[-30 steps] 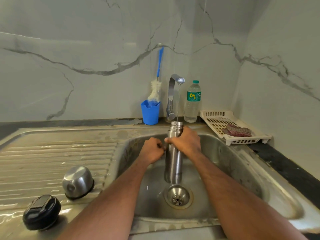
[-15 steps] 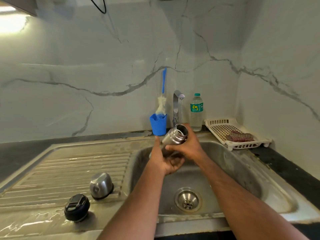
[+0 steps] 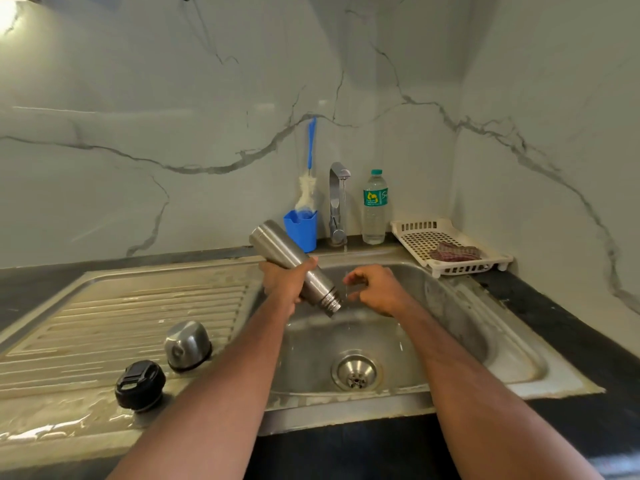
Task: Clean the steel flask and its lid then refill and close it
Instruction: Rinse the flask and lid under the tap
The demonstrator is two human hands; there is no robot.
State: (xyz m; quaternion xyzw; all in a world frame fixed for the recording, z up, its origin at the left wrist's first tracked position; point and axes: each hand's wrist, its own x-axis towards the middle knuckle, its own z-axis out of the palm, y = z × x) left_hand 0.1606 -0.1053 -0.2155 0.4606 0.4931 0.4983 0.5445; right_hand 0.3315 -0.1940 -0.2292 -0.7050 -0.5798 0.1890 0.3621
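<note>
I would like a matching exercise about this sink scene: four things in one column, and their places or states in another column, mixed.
Things:
1. steel flask
2. black lid
3. bottle brush
4. checked cloth

Places or states:
A. standing in the blue cup
B. lying in the white tray
C. tilted mouth-down in the left hand
D. resting on the drainboard

Pairs: 1-C, 2-D, 3-A, 4-B

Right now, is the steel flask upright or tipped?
Tipped. The left hand grips the steel flask with its open threaded mouth angled down over the steel sink.
</note>
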